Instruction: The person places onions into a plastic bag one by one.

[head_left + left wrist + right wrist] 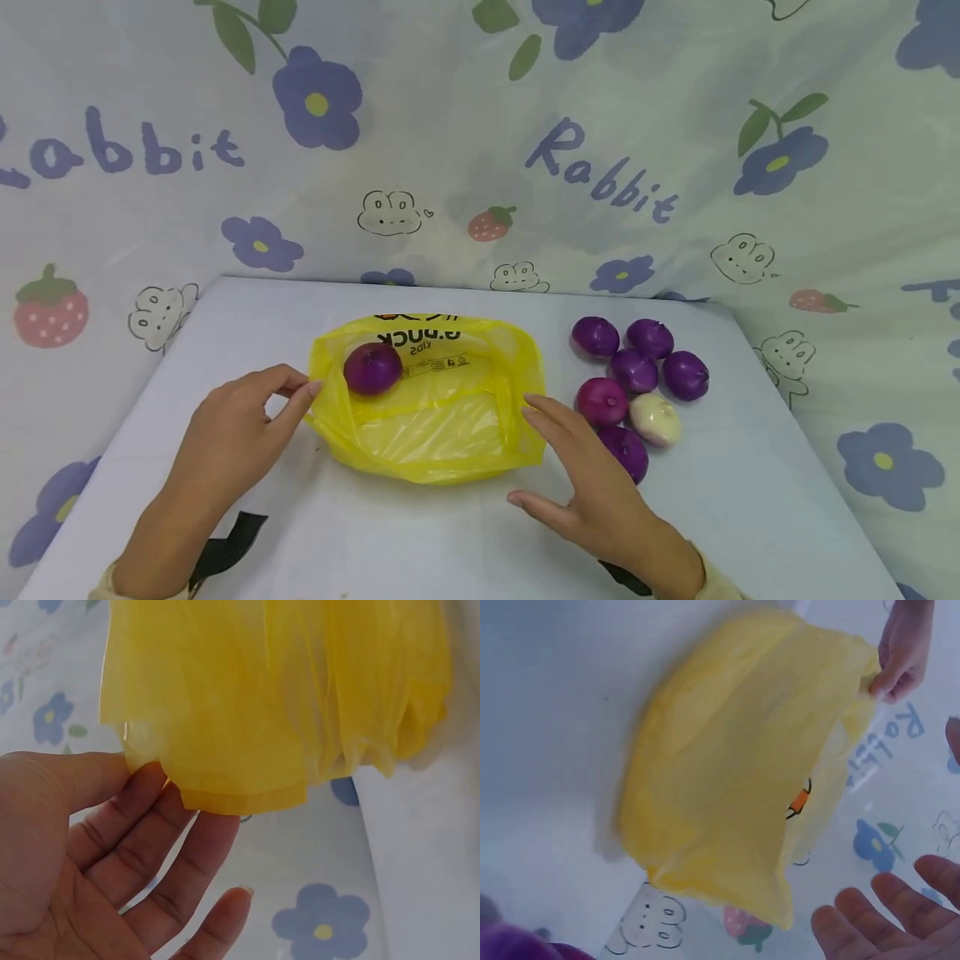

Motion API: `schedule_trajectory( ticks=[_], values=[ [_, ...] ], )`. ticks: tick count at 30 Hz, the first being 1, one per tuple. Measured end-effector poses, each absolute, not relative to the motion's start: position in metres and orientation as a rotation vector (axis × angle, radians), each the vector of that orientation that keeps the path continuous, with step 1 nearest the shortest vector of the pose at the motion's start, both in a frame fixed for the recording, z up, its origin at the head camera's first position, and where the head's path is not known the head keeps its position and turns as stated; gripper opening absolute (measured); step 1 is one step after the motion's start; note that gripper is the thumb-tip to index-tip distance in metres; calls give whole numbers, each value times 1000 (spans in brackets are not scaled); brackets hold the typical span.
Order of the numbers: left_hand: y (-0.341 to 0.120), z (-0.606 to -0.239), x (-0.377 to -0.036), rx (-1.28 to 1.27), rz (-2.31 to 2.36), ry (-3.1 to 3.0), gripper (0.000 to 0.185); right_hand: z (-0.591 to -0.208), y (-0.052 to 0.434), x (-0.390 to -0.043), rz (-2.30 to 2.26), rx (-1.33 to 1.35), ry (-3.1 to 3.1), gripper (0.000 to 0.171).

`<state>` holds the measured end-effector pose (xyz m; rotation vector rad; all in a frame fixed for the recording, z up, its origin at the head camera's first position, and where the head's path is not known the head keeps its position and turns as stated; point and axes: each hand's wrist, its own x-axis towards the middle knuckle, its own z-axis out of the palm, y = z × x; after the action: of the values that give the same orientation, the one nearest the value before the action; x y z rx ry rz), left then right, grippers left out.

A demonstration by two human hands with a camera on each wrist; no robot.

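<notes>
Left hand pinches the yellow bag's left rim, right hand flat and empty; the thin plastic could slip, closing the mouth over one onion.

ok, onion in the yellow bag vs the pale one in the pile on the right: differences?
The onion in the bag is deep purple; the pale onion is whitish with a pink tinge. The first sits alone inside the yellow bag, whose edge the left hand pinches; the second lies on the bare table, touching purple onions beside the open right hand. Both are round and look similar in size.
</notes>
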<state>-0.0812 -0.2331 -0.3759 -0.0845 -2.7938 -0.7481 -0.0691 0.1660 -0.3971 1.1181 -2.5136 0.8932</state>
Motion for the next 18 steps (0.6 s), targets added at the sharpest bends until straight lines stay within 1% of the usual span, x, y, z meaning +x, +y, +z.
schedule_trajectory(
  ticks=[5, 9, 13, 18],
  values=[
    [-237, -377, -80, -77, -760, -2773, 16, -405, 178, -70, 908, 1010, -2463, 76],
    [-238, -377, -80, -96, -770, -2759, 14, -413, 193, -73, 767, 944, -2435, 78],
    [-238, -376, -81, -115, -774, -2750, 13, -423, 207, -74, 579, 893, -2424, 88],
    [-239, -375, -83, -122, -774, -2748, 13, -431, 223, -70, 436, 752, -2588, 103]
  ],
)
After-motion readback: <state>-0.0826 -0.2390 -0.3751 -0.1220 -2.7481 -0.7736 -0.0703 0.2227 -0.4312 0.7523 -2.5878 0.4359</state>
